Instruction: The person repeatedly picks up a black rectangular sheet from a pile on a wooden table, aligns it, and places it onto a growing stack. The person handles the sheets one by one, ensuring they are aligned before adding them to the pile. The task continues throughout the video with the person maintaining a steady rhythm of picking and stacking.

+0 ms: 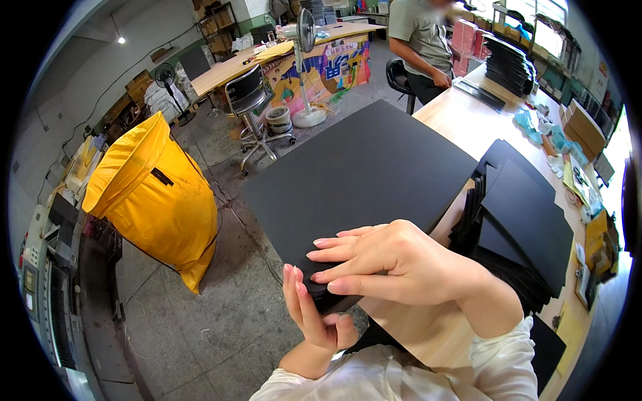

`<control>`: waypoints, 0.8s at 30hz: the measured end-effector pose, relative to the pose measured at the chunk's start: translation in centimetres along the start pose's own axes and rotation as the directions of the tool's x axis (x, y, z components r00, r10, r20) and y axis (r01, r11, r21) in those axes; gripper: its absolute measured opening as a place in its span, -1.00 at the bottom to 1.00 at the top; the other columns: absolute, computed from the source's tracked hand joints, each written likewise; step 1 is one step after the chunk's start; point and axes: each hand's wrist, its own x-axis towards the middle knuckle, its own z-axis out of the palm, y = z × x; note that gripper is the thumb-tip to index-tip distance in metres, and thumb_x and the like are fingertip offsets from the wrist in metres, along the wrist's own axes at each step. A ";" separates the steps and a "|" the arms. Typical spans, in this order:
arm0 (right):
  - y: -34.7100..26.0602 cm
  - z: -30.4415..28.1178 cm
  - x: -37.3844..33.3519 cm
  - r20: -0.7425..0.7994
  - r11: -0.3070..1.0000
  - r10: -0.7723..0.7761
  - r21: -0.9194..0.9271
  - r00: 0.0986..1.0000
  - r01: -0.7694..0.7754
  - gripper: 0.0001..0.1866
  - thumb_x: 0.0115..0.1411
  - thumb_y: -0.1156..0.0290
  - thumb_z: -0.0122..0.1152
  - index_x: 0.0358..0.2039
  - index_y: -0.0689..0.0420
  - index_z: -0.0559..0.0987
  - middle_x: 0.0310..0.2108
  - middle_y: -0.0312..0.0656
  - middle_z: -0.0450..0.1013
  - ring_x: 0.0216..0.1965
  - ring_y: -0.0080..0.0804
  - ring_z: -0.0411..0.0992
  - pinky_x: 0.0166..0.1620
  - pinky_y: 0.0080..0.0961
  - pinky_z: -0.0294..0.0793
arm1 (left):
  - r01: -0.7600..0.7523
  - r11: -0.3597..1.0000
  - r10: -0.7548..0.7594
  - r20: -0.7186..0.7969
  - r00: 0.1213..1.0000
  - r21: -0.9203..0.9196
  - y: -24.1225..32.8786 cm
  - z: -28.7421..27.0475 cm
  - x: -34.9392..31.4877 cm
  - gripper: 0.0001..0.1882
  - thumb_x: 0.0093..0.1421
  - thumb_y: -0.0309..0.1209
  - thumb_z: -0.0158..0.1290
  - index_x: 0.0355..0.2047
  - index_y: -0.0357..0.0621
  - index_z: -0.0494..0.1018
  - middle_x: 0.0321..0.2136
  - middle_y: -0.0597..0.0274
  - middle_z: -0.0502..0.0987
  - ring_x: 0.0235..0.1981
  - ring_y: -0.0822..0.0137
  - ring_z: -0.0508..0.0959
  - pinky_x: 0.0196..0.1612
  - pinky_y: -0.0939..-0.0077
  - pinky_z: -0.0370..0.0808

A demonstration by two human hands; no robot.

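A stack of large black sheets [361, 174] lies in front of me, jutting past the table's left edge. My right hand [384, 264] rests palm down on its near corner, fingers stretched out and slightly spread. At the side of that same corner, my left hand [314, 314] is turned upward with its fingers extended against the sheet edges, and its thumb is bent below. The fingertips of both hands come close together there. Other black sheets [518, 214] lie in an uneven, fanned pile to the right of the stack.
A big yellow sack [157, 194] stands on the floor at left. The wooden table [441, 113] runs along the right, with another black pile [509, 65] at its far end. A person [421, 50] sits there. A wheeled chair [249, 100] and standing fan [306, 73] are beyond.
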 end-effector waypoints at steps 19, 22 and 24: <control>0.4 3.1 -0.7 -0.219 0.865 -0.282 -0.480 0.934 0.149 -0.55 -0.04 0.45 0.17 -0.07 0.18 0.59 0.02 -0.07 0.51 -0.01 -0.19 0.54 0.02 -0.37 0.56 | 0.075 0.997 -0.076 -0.008 0.997 -0.013 0.3 -0.3 -0.6 -0.22 0.36 -0.09 -0.20 0.38 -0.38 -0.14 0.39 -0.23 -0.09 0.37 -0.17 0.02 0.35 -0.06 0.01; -0.2 0.6 -2.0 -0.224 0.640 -0.585 -0.718 0.780 0.274 -0.61 0.17 0.41 0.01 0.00 0.22 0.55 0.01 0.05 0.49 -0.01 -0.17 0.53 0.03 -0.35 0.55 | -0.073 0.995 0.087 -0.246 0.965 0.065 1.6 0.8 0.5 -0.31 0.37 -0.11 -0.17 0.34 -0.28 -0.06 0.38 -0.18 -0.08 0.38 -0.15 0.00 0.36 -0.04 0.01; -2.7 -2.4 -4.9 -0.412 0.675 -0.656 -0.694 0.632 0.249 -0.62 0.27 0.40 0.00 0.06 0.22 0.52 -0.02 0.07 0.50 -0.03 -0.20 0.54 -0.02 -0.43 0.55 | -0.193 0.973 0.224 -0.333 0.916 0.125 1.6 0.8 -0.2 -0.45 0.36 -0.15 -0.15 0.21 -0.25 0.10 0.32 -0.19 0.02 0.34 -0.13 0.07 0.32 -0.03 0.08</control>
